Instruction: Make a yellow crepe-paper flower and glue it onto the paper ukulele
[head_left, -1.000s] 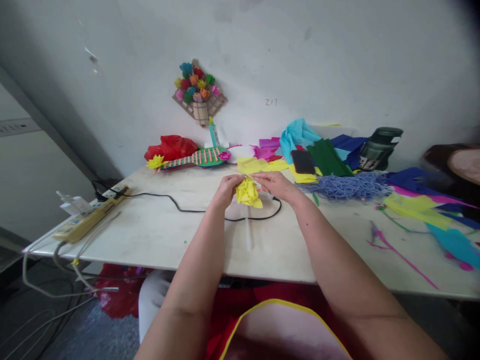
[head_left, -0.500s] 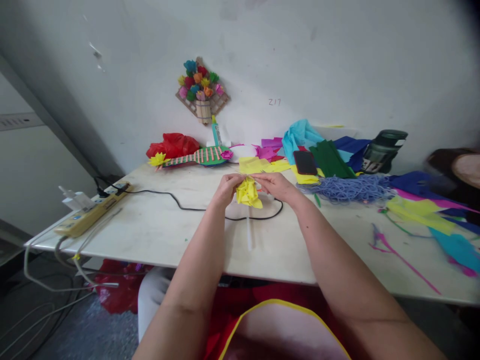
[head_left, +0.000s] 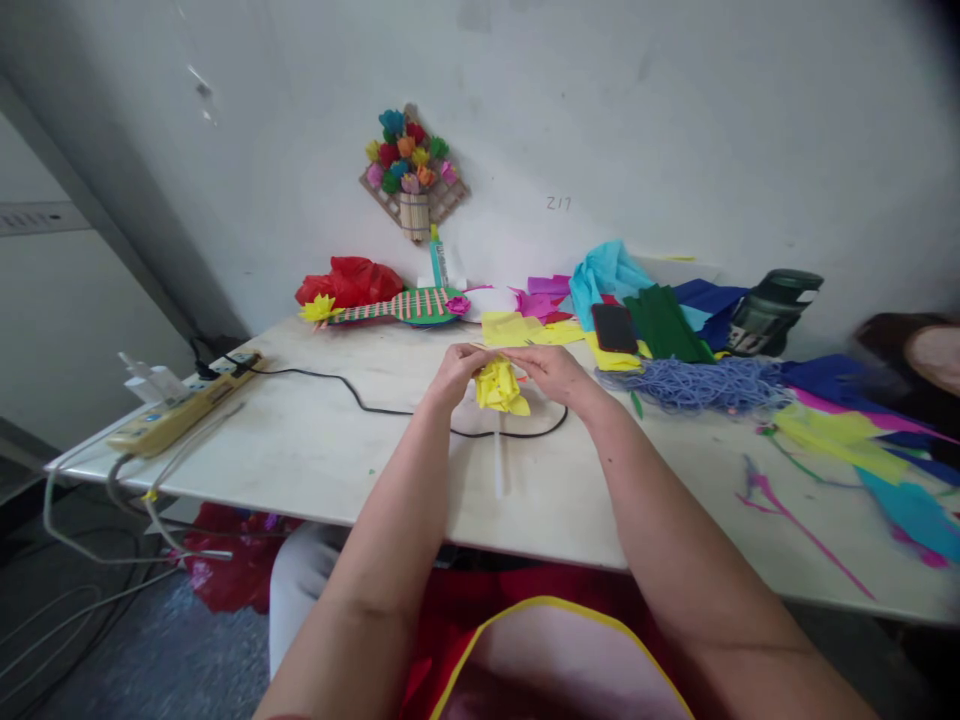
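Observation:
A crumpled yellow paper flower point(head_left: 501, 387) is between my two hands above the middle of the table. My left hand point(head_left: 456, 376) has its fingers closed at the flower's upper left edge. From the other side my right hand point(head_left: 553, 372) reaches over its top, fingers together and meeting the left fingertips. Exactly what the fingertips pinch is too small to tell. Below the flower a whitish translucent stick point(head_left: 499, 465) points towards me, its far end hidden. A small orange bit shows under my right fingers.
A yellow power strip point(head_left: 184, 410) with a black cord point(head_left: 352, 395) lies left on the table point(head_left: 315, 470). Behind are a green paper guitar point(head_left: 420, 307) and a glue bottle point(head_left: 438, 260). To the right are a phone point(head_left: 615, 328), blue string point(head_left: 690, 385), coloured paper and a dark cup point(head_left: 776, 312).
The view has shifted slightly. Both hands stay at the yellow flower, with my right fingers lying a little flatter across its top.

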